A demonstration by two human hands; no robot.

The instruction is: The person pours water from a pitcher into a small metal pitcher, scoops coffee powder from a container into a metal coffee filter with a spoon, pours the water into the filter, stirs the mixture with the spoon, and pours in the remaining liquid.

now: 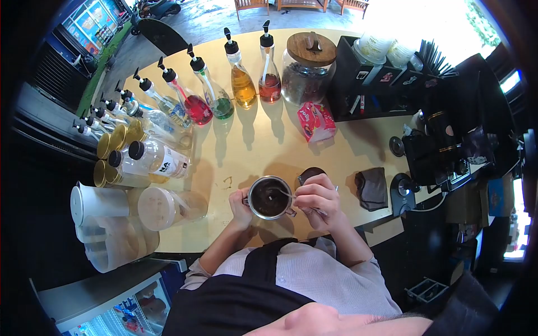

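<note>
A steel cup (259, 211) with dark brown contents stands in front of me at the table's near side. My left hand (241, 210) is closed on the cup's handle at its left. My right hand (318, 203) pinches a thin metal spoon (284, 191), whose lower end reaches over the rim into the dark contents. A small pale spot shows on the surface inside. Just behind my right hand lies a dark round object (310, 173), partly covered by the fingers. To the right is a folded dark cloth (371, 189).
Syrup pump bottles (242, 84) curve along the far and left edges. A wooden-lidded glass jar (307, 73) and a pink packet (316, 121) stand beyond the cup. Plastic tubs (154, 210) are at left. A black organizer (364, 95) and a coffee machine (443, 145) occupy the right.
</note>
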